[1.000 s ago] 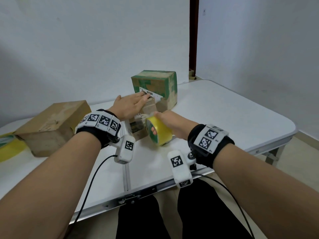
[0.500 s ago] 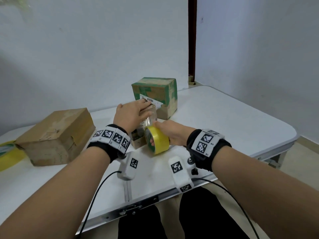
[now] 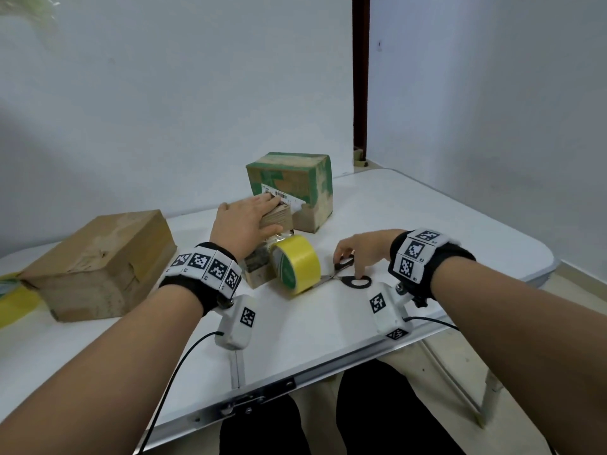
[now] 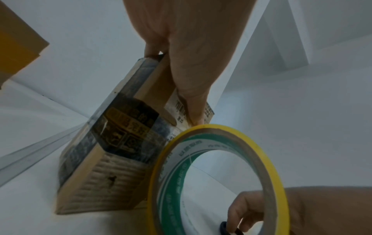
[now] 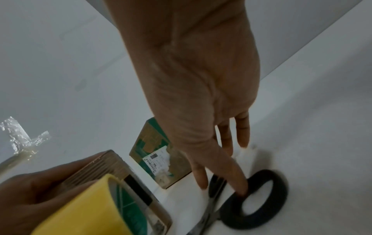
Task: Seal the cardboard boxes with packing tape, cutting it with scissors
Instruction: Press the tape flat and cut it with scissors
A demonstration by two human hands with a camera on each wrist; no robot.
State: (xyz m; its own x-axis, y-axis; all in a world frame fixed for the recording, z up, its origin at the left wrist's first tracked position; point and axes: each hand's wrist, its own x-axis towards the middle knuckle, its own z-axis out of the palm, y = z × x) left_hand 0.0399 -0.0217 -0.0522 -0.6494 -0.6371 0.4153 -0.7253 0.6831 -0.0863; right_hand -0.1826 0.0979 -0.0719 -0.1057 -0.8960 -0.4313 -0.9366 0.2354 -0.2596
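A small cardboard box [image 3: 277,215] stands mid-table, and my left hand [image 3: 249,221] lies flat on its top with the thumb down its side [image 4: 191,95]. A yellow tape roll [image 3: 295,264] stands on edge against that box [image 4: 104,182], with no hand on it. Black-handled scissors [image 3: 349,277] lie on the table just right of the roll. My right hand [image 3: 351,267] reaches down onto them. In the right wrist view the thumb tip sits at the large handle loop [image 5: 279,192] and the other fingers stay fairly straight.
A green-printed box [image 3: 292,185] stands behind the small one. A larger brown box [image 3: 98,264] sits at the left, and another yellow tape roll [image 3: 10,297] is cut off by the frame edge. The white table [image 3: 427,211] ends close on the right and near side.
My right hand has let go of the yellow tape roll and moved right onto the scissors. The roll now stands on the table against the small box. My left hand stays on the box.
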